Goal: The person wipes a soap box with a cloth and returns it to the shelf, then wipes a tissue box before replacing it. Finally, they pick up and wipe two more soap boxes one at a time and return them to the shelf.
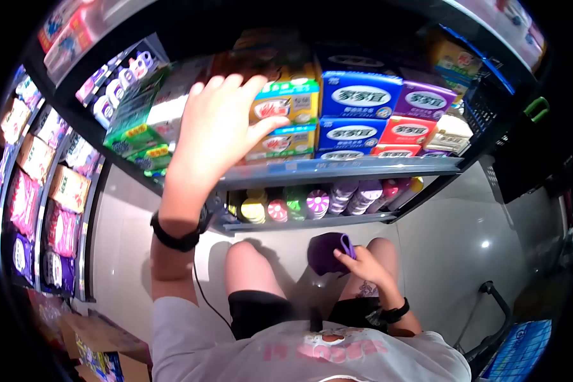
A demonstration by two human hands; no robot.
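My left hand (219, 124) reaches over the shelf with its fingers spread, on or just above the yellow and green boxes (283, 108); whether it touches them is unclear. Low in front of my right knee, my right hand (361, 264) is closed on a dark purple cloth (328, 253). Right of the left hand, blue boxes (356, 95) are stacked beside a purple box (424, 100) and red boxes (406, 130). Green packages (134, 130) lie to the left of my wrist.
A lower shelf (312, 223) holds round colourful containers. More shelving (60, 159) with packets stands at left. An open cardboard box (102, 331) sits at bottom left, a blue basket (522, 350) at bottom right. Tiled floor (452, 242) shows below the shelves.
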